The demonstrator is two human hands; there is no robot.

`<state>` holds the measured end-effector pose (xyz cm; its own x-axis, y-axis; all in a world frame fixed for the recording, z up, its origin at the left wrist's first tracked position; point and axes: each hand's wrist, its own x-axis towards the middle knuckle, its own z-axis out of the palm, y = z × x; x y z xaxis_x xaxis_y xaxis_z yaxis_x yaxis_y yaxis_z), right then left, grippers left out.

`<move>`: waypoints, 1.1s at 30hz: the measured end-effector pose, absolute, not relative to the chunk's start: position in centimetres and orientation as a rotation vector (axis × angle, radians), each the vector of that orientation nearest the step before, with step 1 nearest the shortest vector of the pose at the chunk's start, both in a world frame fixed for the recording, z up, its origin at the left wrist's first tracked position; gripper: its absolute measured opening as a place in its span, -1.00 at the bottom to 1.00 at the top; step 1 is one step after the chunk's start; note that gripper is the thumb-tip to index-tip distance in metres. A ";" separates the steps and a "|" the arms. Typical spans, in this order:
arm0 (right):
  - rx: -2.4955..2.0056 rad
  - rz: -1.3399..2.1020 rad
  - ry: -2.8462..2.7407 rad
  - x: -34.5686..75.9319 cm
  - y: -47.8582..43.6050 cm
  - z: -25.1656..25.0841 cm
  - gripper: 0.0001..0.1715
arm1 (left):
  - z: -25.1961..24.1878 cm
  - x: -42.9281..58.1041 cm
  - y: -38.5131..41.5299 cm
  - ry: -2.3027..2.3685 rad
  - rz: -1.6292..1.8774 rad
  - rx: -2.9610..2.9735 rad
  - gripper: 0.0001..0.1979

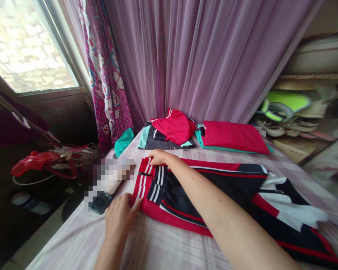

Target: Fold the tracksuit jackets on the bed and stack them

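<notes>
A red, black and white striped garment lies spread across the bed. My left hand rests flat on the near left corner of the garment, fingers stretched out. My right hand reaches across to the far left edge of the garment and presses on its red striped hem, fingers curled down on the cloth.
Folded clothes sit at the far end of the bed: a red top on a black and teal piece and a flat red stack. A dark phone lies by my left hand. Purple curtains hang behind. Shoes clutter shelves at right.
</notes>
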<state>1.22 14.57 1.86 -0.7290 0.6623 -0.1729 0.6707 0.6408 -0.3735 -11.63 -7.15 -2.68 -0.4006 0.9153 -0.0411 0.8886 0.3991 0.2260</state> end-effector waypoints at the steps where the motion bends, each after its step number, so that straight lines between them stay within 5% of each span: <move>1: 1.119 -0.667 2.843 1.6 14.7 2.2 -0.60 | -2.7 -11.7 -7.0 2.476 0.284 1.615 -0.64; 6: 1.113 -0.787 2.945 4.7 15.3 3.8 -0.64 | -3.4 -11.3 -6.7 2.261 0.831 1.447 -0.71; 12: 1.174 -1.063 3.107 12.2 15.9 5.0 -0.72 | -0.9 -6.2 -7.0 1.878 1.406 1.422 -0.46; 18: 1.453 -1.326 2.933 21.8 15.3 4.2 -0.55 | 2.0 3.4 -5.6 1.814 1.001 1.942 -0.74; 27: 1.873 -1.623 2.628 29.2 12.6 -0.9 -0.60 | -1.4 11.0 -4.5 1.531 0.548 2.257 -0.95; 33: 2.026 -1.240 2.845 27.5 11.6 -0.4 -0.57 | -1.3 11.9 -4.7 1.486 0.579 2.282 -0.95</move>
